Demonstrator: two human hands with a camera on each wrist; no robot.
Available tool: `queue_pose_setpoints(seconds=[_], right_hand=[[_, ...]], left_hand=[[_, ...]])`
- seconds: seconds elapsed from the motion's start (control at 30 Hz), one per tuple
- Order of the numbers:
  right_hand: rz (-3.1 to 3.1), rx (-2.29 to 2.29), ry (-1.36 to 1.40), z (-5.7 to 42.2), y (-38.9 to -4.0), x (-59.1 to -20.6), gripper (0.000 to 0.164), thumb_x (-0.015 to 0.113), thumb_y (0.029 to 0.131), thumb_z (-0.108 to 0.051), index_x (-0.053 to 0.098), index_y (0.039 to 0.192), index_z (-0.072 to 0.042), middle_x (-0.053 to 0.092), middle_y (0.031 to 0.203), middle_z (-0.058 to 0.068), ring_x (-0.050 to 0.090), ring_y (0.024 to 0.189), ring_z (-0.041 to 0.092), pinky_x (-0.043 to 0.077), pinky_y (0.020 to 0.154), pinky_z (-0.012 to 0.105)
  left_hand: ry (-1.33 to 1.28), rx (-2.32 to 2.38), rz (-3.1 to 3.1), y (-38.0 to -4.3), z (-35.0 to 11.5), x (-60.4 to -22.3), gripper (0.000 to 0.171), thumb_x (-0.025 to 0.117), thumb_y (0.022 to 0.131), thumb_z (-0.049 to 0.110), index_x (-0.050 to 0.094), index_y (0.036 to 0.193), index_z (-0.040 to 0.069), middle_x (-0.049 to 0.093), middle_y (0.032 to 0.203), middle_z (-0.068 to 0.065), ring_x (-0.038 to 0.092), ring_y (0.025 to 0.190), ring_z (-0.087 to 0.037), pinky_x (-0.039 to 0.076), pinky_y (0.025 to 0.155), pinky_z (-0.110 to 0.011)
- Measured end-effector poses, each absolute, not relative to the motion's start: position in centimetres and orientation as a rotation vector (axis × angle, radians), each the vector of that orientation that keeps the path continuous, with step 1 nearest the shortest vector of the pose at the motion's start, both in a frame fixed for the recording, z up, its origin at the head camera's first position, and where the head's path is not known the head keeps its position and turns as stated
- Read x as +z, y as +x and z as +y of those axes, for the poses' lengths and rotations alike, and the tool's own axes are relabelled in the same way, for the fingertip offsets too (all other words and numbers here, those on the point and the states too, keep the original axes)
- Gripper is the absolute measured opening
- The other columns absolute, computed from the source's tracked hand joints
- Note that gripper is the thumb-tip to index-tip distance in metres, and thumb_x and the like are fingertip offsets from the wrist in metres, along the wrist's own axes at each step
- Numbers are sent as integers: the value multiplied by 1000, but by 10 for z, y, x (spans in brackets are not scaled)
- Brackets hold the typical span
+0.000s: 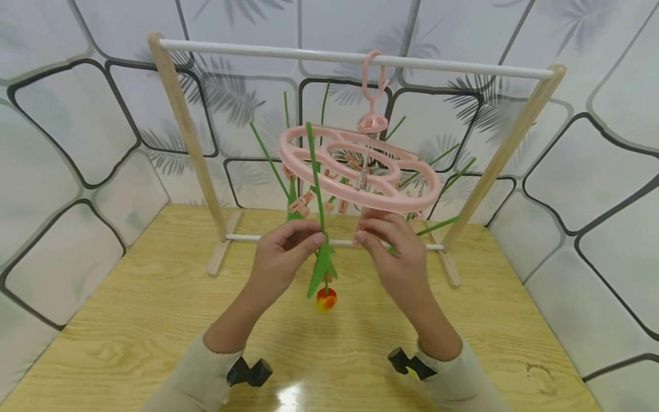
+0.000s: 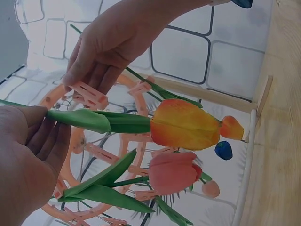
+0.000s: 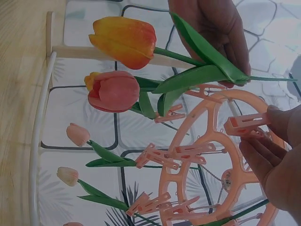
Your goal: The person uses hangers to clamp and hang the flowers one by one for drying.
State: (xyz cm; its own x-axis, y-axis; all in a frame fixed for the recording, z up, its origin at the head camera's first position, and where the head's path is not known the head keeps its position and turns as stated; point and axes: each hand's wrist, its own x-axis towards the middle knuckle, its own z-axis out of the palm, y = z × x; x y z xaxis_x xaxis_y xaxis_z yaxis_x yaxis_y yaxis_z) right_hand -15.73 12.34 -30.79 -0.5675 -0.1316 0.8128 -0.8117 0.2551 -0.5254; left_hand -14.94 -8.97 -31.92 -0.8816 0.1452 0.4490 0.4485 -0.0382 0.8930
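Observation:
Upside down, an orange-yellow artificial tulip (image 1: 326, 299) hangs from my left hand (image 1: 285, 252), whose thumb and fingers pinch its green stem near the leaves. My right hand (image 1: 393, 249) pinches a pink clothespin (image 3: 247, 125) under the near rim of a round pink drying hanger (image 1: 360, 197). The tulip and this clothespin are apart. Other clothespins (image 3: 193, 151) dangle from the hanger, and several hold tulips by their stems, among them a pink tulip (image 2: 174, 173) and a pale one (image 3: 68, 176).
The hanger's hook (image 1: 373, 74) loops over the white top bar (image 1: 268, 52) of a rack with wooden legs (image 1: 190, 137). The rack stands on a wood-grain table (image 1: 154, 320). Behind it rises a patterned backdrop (image 1: 46, 137). A white lower bar (image 1: 247, 237) joins the legs.

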Motion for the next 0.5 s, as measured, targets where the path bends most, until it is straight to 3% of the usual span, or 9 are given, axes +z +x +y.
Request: queue_pose_setpoints(seconds=[0.17, 0.43, 0.5], right_hand=[[-1844, 1333, 839, 124, -158, -307, 17, 75, 82, 12, 75, 97, 3, 69, 107, 17, 67, 103, 19, 57, 86, 21], [-1768, 1448, 804, 122, -155, -306, 15, 72, 84, 14, 75, 95, 5, 66, 104, 19, 66, 100, 14, 58, 81, 21], [-1724, 1457, 804, 119, -155, -305, 14, 72, 83, 14, 75, 94, 6, 66, 102, 19, 67, 99, 16, 58, 82, 22]], left_hand=[[-629, -2050, -1987, -152, -85, -318, 20, 69, 96, 8, 68, 114, -2, 71, 99, 4, 68, 89, -12, 57, 74, -22], [-752, -2131, -1913, -160, -74, -319, 22, 66, 98, 8, 64, 117, -3, 70, 102, 1, 70, 94, -14, 61, 81, -37], [-755, -2132, -1933, -161, -72, -320, 20, 65, 99, 9, 64, 117, 0, 69, 103, -1, 69, 95, -15, 60, 80, -35]])
